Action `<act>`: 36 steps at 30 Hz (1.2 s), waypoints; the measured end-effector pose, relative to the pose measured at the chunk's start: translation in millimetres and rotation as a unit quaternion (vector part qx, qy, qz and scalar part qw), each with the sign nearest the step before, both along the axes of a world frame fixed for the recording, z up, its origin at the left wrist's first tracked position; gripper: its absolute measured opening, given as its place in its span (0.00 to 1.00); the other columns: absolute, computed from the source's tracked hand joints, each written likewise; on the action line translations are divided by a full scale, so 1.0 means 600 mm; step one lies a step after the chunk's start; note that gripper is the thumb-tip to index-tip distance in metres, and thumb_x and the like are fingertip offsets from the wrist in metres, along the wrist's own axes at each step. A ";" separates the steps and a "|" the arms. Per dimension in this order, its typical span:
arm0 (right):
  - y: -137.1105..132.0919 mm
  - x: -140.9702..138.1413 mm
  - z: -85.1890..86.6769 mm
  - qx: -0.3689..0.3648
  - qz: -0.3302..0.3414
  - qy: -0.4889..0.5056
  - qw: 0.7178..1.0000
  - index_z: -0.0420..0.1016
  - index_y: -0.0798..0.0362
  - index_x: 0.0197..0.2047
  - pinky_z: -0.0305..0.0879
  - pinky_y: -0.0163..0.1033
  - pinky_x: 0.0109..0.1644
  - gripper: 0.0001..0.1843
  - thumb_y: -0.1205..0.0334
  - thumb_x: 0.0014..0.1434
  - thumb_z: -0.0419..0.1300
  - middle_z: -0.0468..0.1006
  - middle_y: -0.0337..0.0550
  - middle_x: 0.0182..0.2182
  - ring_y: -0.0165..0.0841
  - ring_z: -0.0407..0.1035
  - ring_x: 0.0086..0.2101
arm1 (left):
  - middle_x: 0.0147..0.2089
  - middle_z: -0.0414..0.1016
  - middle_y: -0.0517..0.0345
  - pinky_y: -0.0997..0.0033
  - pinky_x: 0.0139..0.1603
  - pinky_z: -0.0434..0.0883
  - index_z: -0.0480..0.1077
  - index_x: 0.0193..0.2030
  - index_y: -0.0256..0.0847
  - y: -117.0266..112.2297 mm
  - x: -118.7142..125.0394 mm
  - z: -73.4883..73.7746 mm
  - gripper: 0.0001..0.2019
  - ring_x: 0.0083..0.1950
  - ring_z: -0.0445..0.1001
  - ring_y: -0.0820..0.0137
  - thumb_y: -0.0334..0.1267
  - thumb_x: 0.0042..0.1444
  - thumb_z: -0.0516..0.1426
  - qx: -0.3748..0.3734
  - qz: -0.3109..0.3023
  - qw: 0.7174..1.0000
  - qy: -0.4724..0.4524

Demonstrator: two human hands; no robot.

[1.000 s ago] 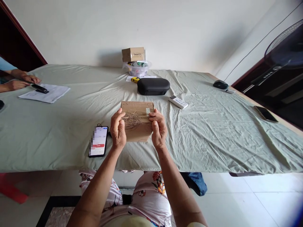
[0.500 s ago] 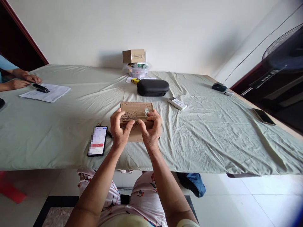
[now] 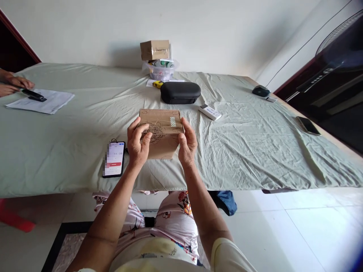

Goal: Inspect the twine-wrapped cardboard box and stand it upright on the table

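Note:
Between my two hands is a brown cardboard box point(image 3: 163, 145), its top marked with dark scribbled lines and a small pale patterned sticker. My left hand point(image 3: 138, 143) grips its left side, thumb and fingers over the top edge. On the right side, my right hand point(image 3: 187, 143) holds the box with the thumb on the near edge and the fingers along the side. Left of the box lies a phone point(image 3: 114, 160) with a timer on its lit screen. Whether the box rests on the table or is lifted slightly, I cannot tell.
Beyond the box sit a black hard case point(image 3: 180, 93), a white box point(image 3: 210, 112), a yellow tape measure point(image 3: 158, 84) and a plastic tub point(image 3: 161, 71) under another carton point(image 3: 154, 50). At left, another person's hands point(image 3: 17, 83) are by papers point(image 3: 53, 100) and a stapler point(image 3: 34, 94).
My right hand has shifted from the box's top to its right side, and my thumbs have moved apart. The view has tilted down somewhat.

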State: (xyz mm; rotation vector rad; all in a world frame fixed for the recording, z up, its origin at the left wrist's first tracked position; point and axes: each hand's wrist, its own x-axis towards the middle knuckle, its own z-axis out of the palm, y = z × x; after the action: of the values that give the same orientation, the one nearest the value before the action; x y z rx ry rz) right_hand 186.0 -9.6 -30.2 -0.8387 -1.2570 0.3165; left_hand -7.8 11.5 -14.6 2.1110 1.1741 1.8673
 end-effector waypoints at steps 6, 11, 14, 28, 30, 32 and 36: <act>-0.010 0.012 -0.043 -0.104 0.084 0.075 0.988 0.74 0.41 0.71 0.73 0.56 0.72 0.39 0.30 0.64 0.65 0.77 0.47 0.69 0.47 0.73 0.68 | 0.71 0.72 0.40 0.54 0.77 0.66 0.77 0.58 0.42 0.002 -0.012 -0.001 0.23 0.74 0.70 0.58 0.56 0.76 0.51 -0.017 -0.024 1.000 0.011; -0.047 0.033 -0.065 -0.193 0.142 0.064 0.969 0.79 0.40 0.66 0.78 0.53 0.67 0.34 0.37 0.60 0.72 0.80 0.43 0.67 0.47 0.74 0.67 | 0.73 0.72 0.42 0.57 0.78 0.65 0.78 0.57 0.42 0.002 -0.019 -0.003 0.21 0.74 0.71 0.60 0.53 0.76 0.51 -0.004 -0.042 0.999 0.003; -0.063 0.038 -0.088 -0.249 0.111 0.014 0.962 0.76 0.38 0.69 0.83 0.51 0.59 0.35 0.42 0.61 0.72 0.80 0.44 0.67 0.47 0.77 0.63 | 0.73 0.73 0.45 0.58 0.79 0.65 0.79 0.57 0.43 0.000 -0.020 -0.004 0.20 0.75 0.71 0.60 0.52 0.76 0.52 -0.009 -0.053 0.998 -0.015; -0.088 0.057 0.021 -0.101 -0.161 -0.214 0.958 0.84 0.41 0.60 0.71 0.59 0.69 0.16 0.55 0.73 0.62 0.84 0.44 0.62 0.44 0.77 0.61 | 0.71 0.76 0.45 0.56 0.74 0.71 0.74 0.61 0.46 -0.002 -0.001 -0.079 0.24 0.73 0.74 0.58 0.60 0.71 0.55 -0.188 -0.080 0.940 -0.274; -0.079 0.056 0.030 -0.115 -0.166 -0.276 0.940 0.85 0.40 0.59 0.71 0.58 0.69 0.16 0.56 0.74 0.60 0.85 0.42 0.61 0.43 0.77 0.60 | 0.60 0.82 0.47 0.55 0.70 0.73 0.77 0.55 0.44 -0.008 -0.011 -0.111 0.22 0.65 0.79 0.58 0.58 0.68 0.58 -0.261 -0.034 0.933 -0.245; -0.070 0.047 0.026 -0.115 -0.161 -0.329 0.923 0.85 0.40 0.58 0.71 0.56 0.68 0.16 0.56 0.75 0.59 0.85 0.41 0.61 0.43 0.76 0.60 | 0.51 0.85 0.49 0.55 0.65 0.75 0.78 0.48 0.43 -0.019 -0.026 -0.131 0.18 0.56 0.81 0.57 0.55 0.64 0.61 -0.319 0.005 0.923 -0.216; -0.060 0.018 0.011 -0.105 -0.167 -0.389 0.900 0.85 0.39 0.58 0.71 0.55 0.66 0.16 0.55 0.75 0.59 0.86 0.41 0.60 0.44 0.75 0.59 | 0.48 0.83 0.50 0.60 0.59 0.77 0.76 0.48 0.43 -0.039 -0.048 -0.118 0.15 0.51 0.81 0.60 0.52 0.66 0.59 -0.298 0.011 0.927 -0.228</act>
State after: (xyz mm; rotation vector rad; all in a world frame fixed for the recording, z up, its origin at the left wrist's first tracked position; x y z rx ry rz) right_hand 196.8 -45.5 -23.4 -1.4290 -1.7919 -0.1984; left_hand -36.7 -11.7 -85.3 1.2659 1.4019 1.5968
